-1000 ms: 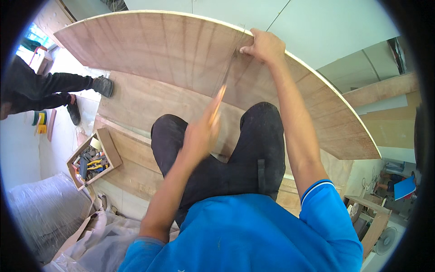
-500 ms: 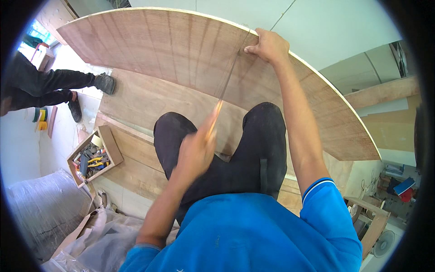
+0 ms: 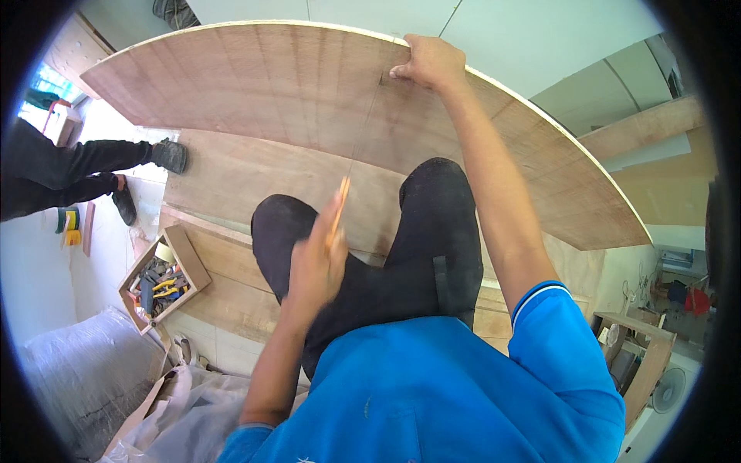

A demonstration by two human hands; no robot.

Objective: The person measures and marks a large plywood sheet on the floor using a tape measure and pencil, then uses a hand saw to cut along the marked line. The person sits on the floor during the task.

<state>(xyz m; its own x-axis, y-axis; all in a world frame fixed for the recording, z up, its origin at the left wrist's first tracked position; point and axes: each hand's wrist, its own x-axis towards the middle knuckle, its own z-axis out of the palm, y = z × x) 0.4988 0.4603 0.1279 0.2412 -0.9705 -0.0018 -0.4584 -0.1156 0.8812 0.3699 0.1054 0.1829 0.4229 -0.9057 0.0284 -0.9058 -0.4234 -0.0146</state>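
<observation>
Far left: another person's dark-trousered legs (image 3: 69, 174) and shoes on the pale floor. Lower left: open wooden box of hand tools (image 3: 158, 278), clear plastic sheeting (image 3: 85, 378) crumpled just below it.

Centre: left hand (image 3: 316, 262) raised above the dark-clad knees, fingers closed round a pencil (image 3: 338, 208), tip pointing up toward the board. Pencil clear of the wood, near a thin taut line (image 3: 363, 131) running from the hand area up to the far edge.

Across the whole middle: large plywood sheet (image 3: 255, 92), lying flat on further boards, bowed by the lens, far edge against white panels.

Right of centre: right hand (image 3: 428, 65) at the sheet's far edge, fingers curled and pressed down on the wood, pinning the line's upper end.

Far right: more stacked boards (image 3: 648, 123), cluttered wooden shelf (image 3: 641, 347) low down.
</observation>
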